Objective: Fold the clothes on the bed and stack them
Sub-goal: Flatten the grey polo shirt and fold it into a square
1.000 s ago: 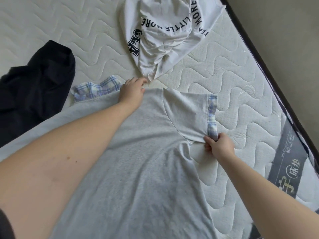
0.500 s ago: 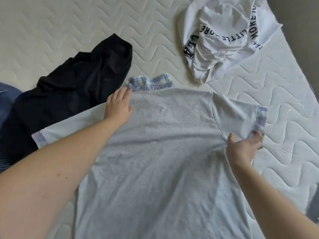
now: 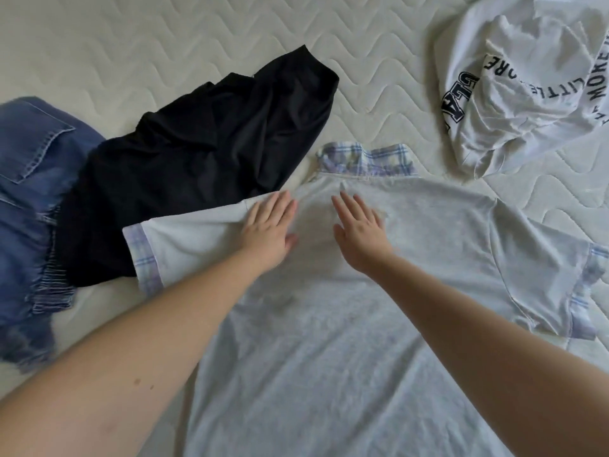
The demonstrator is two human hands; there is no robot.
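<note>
While our left hand (image 3: 268, 234) and right hand (image 3: 359, 235) lie flat, fingers straight, seemingly pressing the grey shirt (image 3: 329, 324), we should smooth outward before folding.

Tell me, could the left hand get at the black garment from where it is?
Probably yes. The left hand lies flat on the grey shirt, near its sleeve, and the black garment lies just beyond, uncovered, with nothing between them.

Four garments (image 3: 412, 258) on one mattress (image 3: 164, 44); perhaps more off-frame.
</note>
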